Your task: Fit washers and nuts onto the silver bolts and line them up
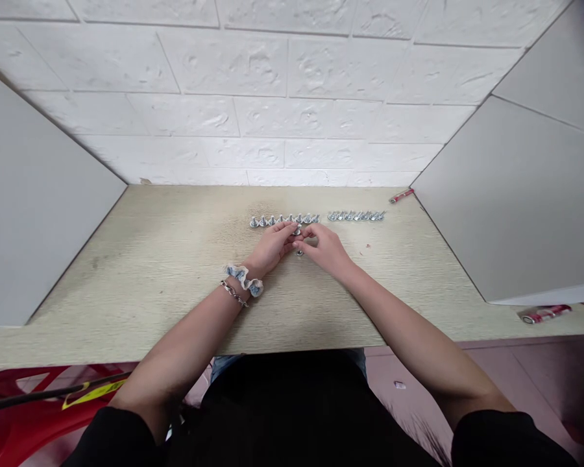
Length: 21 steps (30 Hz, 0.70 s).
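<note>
My left hand (273,246) is closed, with a small silver screw (297,229) with a washer-like base between its fingertips. Close against it, my right hand (327,248) is bent into a pinch; whatever its fingertips hold is too small and hidden to make out. Just below the fingertips is another small metal piece (300,253). Behind my hands, a row of silver screws (272,220) stands upright on washer-like bases, its right part partly behind my fingers. Farther right, a second row of similar screws (356,216) lies tilted close together.
The pale wooden tabletop (141,272) meets a white brick-patterned wall (260,117). Grey panels stand on the left (39,207) and right (525,175). One red battery (401,196) lies at the back right, another red battery (547,314) near the right front edge.
</note>
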Each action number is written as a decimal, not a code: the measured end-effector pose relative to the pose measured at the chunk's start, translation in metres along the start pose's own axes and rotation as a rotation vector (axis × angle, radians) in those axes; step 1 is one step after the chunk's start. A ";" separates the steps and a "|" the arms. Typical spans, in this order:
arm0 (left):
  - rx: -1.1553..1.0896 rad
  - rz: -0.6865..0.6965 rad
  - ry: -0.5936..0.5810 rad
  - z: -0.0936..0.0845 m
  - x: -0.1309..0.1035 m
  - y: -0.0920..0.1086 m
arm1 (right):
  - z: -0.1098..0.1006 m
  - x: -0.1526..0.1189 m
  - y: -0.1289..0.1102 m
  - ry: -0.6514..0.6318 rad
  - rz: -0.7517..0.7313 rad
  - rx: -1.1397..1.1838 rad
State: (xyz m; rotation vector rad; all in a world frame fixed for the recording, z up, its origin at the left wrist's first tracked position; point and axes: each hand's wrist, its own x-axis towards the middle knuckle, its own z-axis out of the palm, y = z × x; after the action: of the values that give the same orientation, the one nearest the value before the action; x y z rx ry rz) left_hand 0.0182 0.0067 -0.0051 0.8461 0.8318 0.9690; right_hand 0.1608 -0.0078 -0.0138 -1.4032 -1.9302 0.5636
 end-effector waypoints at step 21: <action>0.103 -0.068 -0.013 0.004 -0.003 0.001 | -0.002 0.000 -0.001 0.071 -0.110 -0.032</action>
State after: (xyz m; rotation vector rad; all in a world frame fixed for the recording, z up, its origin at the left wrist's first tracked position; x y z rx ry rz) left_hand 0.0204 0.0031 -0.0015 0.9060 0.8995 0.8662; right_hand 0.1614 -0.0085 -0.0116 -1.3101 -1.9536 0.4277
